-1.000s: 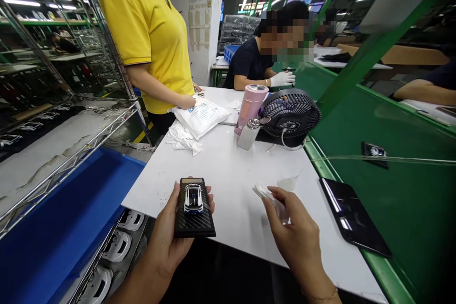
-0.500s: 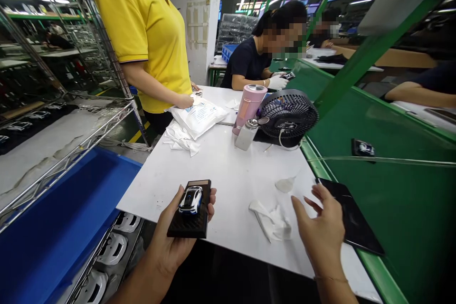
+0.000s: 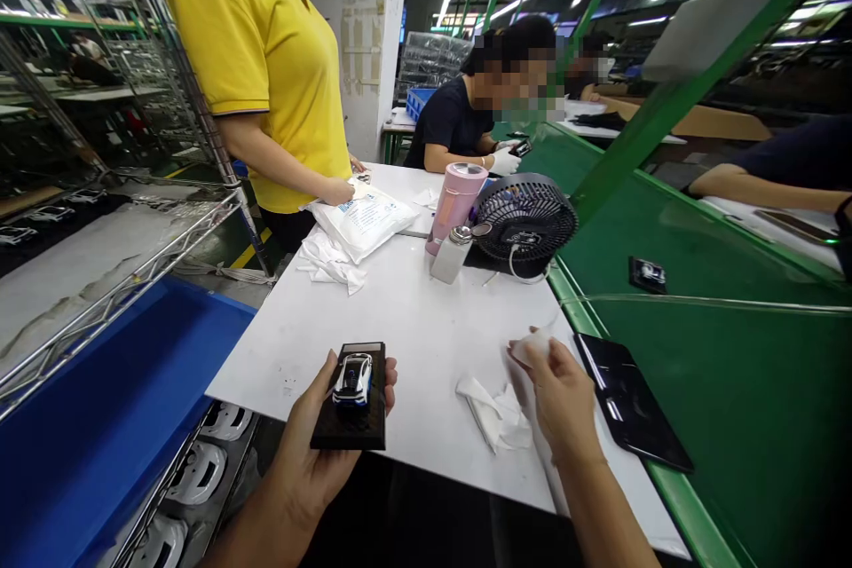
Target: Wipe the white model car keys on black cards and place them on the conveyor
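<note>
My left hand point(image 3: 319, 453) grips a black carbon-pattern base point(image 3: 351, 408) that carries a small white and blue model car point(image 3: 352, 377), held over the near edge of the white table point(image 3: 399, 319). My right hand point(image 3: 559, 395) is closed on a small white wipe point(image 3: 529, 348) just above the table top. A crumpled white cloth point(image 3: 496, 413) lies on the table between my two hands, touching neither.
A pink tumbler point(image 3: 453, 204), a small bottle point(image 3: 449, 253) and a black desk fan point(image 3: 525, 222) stand further back. A person in a yellow shirt point(image 3: 266, 53) presses a white packet point(image 3: 363, 217). A black tray point(image 3: 629, 399) and another car on a base point(image 3: 648, 273) lie on the green conveyor point(image 3: 732, 355). A blue bin point(image 3: 113, 408) is at my left.
My right hand let go of the crumpled cloth, swung out to the right, then came back and picked up the small white wipe. My left hand kept hold of the car base.
</note>
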Demonstrator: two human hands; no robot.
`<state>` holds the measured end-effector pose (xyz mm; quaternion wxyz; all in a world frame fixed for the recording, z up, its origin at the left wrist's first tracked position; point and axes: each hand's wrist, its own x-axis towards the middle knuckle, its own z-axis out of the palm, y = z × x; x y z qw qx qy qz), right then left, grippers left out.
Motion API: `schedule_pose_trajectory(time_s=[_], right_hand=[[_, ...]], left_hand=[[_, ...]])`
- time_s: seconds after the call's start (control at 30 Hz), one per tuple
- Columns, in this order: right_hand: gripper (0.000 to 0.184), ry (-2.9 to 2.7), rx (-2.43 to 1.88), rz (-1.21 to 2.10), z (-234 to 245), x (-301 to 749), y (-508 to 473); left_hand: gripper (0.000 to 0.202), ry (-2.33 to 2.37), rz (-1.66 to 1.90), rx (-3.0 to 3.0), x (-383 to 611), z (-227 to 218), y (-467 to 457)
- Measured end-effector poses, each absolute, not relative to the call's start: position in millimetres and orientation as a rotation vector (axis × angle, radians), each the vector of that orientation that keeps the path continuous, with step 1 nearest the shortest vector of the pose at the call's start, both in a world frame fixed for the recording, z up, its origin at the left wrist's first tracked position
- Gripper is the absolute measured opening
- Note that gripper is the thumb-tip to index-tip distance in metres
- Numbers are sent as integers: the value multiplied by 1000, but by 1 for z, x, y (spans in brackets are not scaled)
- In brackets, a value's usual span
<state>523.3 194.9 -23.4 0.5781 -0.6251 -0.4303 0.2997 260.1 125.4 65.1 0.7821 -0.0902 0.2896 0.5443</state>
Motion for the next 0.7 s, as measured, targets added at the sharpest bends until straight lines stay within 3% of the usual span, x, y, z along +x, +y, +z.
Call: schedule_pose_trajectory(time_s=[0.1,0.2,0.4,0.7], right_hand=[[53,-950,-1358,826,5,496,152],[38,-888,-1258,999,36,470,106],[12,-905,-930,982,72,439,78],[13,-1076,-913,709,66,421,77]], left_hand=[[54,669,1202,-177,263,64,126],[55,715,1207,-144,269,64,126],[47,810,1162,-39,281,73,120],[47,829,1121,-11,286,74,113]])
